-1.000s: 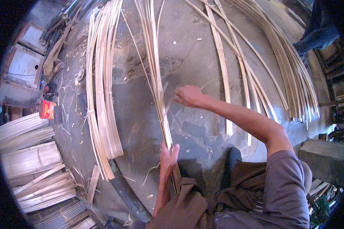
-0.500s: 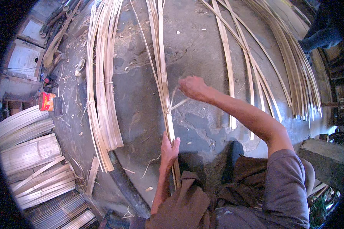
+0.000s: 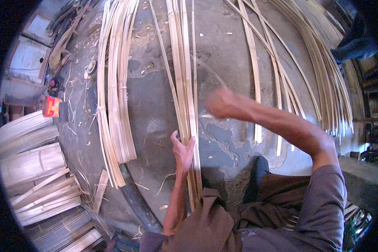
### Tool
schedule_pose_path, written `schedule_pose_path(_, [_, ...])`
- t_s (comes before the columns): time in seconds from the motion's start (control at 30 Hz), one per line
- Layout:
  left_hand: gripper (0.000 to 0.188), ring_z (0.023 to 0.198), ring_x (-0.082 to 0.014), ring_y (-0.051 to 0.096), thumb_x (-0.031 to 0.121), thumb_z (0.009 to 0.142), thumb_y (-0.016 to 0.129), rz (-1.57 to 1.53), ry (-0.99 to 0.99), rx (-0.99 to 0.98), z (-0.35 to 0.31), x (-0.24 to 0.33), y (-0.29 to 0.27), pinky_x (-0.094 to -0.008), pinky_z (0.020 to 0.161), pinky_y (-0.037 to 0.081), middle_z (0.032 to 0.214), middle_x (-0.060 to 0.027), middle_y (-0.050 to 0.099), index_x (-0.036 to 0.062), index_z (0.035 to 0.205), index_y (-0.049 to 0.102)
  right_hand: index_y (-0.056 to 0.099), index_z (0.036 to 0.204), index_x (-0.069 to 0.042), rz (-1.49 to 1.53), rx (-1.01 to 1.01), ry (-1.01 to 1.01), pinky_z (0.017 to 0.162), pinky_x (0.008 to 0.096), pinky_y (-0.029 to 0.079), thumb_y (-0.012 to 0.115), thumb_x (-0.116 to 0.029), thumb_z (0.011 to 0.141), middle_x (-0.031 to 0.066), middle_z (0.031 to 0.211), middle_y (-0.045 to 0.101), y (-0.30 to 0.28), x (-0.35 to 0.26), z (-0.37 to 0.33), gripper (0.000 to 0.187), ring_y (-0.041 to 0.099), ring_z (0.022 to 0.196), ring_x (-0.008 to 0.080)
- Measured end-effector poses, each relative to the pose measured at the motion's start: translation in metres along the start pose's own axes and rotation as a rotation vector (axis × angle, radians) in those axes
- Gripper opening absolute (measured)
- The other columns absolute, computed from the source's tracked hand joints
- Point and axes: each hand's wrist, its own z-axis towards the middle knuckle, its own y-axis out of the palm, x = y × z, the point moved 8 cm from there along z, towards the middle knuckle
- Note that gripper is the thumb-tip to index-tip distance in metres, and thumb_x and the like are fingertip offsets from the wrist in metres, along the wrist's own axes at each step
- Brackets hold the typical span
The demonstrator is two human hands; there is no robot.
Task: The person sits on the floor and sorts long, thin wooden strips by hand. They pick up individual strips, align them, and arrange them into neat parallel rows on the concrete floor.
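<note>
A bundle of long, pale bamboo strips (image 3: 181, 67) runs from the far edge toward my lap, its strips fanned slightly apart. My left hand (image 3: 183, 154) grips the bundle near its close end, thumb on the right side and fingers at the left. To the right of the bundle, my right hand (image 3: 223, 104) is raised and closed in a fist, smeared by motion. A thin binding strip (image 3: 216, 76) trails blurred from the fist, apart from the bundle; a short pale end shows below the hand.
Tied bamboo strips (image 3: 117, 105) lie to the left; loose strips (image 3: 253, 63) and a larger heap (image 3: 323, 75) lie to the right. Stacked slats (image 3: 33, 168) and a red-yellow container (image 3: 51, 106) stand at far left. A dark pipe (image 3: 134, 201) lies near my left forearm. Another person's leg (image 3: 355, 48) shows far right.
The thin binding has come off the bundle and moved right with my right hand. The strips have spread apart, and my left hand has shifted slightly up with its grip loosened.
</note>
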Motion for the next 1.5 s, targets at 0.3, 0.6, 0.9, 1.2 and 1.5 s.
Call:
schedule_pose_path(0.3, [0.042, 0.098, -0.0277, 0.064, 0.028, 0.099, 0.049, -0.363, 0.032, -0.401, 0.025, -0.049, 0.013, -0.0375, 0.088, 0.050, 0.106, -0.0185, 0.065, -0.0018, 0.128, 0.047, 0.067, 0.098, -0.005, 0.662, 0.943, -0.194, 0.078, 0.0436, 0.051, 0.053, -0.024, 0.088, 0.0186, 0.094, 0.067, -0.272, -0.095, 0.147, 0.026, 0.065, 0.089, 0.0331])
schedule_pose_path(0.6, [0.059, 0.087, -0.0287, 0.066, 0.051, 0.103, 0.025, -0.843, -0.495, -0.577, -0.008, -0.038, 0.025, -0.0428, 0.082, 0.055, 0.104, -0.0167, 0.064, 0.0014, 0.126, 0.050, 0.062, 0.115, 0.000, 1.297, 0.610, 0.164, 0.076, 0.0334, 0.051, 0.058, -0.028, 0.097, 0.0122, 0.099, 0.069, -0.056, -0.023, 0.122, 0.034, 0.062, 0.087, 0.0172])
schedule_pose_path(0.9, [0.048, 0.088, -0.0305, 0.065, 0.036, 0.106, 0.032, -0.195, -0.010, -0.010, -0.002, -0.026, -0.001, -0.0384, 0.076, 0.054, 0.105, -0.0200, 0.065, -0.0020, 0.127, 0.050, 0.057, 0.118, 0.006, 1.636, 0.456, 0.980, 0.082, 0.0398, 0.051, 0.061, -0.055, 0.090, 0.0185, 0.109, 0.065, 0.151, -0.023, 0.039, 0.067, 0.065, 0.092, 0.0256])
schedule_pose_path(1.2, [0.043, 0.098, -0.0319, 0.063, 0.026, 0.101, 0.046, -0.222, 0.312, 0.171, -0.039, 0.048, -0.034, -0.0407, 0.085, 0.047, 0.107, -0.0243, 0.063, -0.0035, 0.132, 0.047, 0.044, 0.121, -0.003, 1.956, 0.767, 0.805, 0.060, 0.0305, 0.052, 0.066, -0.019, 0.093, 0.0053, 0.085, 0.058, 0.078, -0.059, 0.075, 0.039, 0.060, 0.070, 0.0132])
schedule_pose_path(1.5, [0.041, 0.093, -0.0271, 0.065, 0.025, 0.099, 0.051, -0.333, -0.025, -0.105, -0.029, 0.086, -0.044, -0.0391, 0.082, 0.051, 0.112, -0.0189, 0.063, -0.0014, 0.131, 0.049, 0.043, 0.122, -0.001, 1.727, 0.784, 0.652, 0.055, 0.0296, 0.051, 0.066, -0.020, 0.092, 0.0039, 0.078, 0.058, 0.019, -0.031, 0.090, 0.042, 0.059, 0.064, 0.0129])
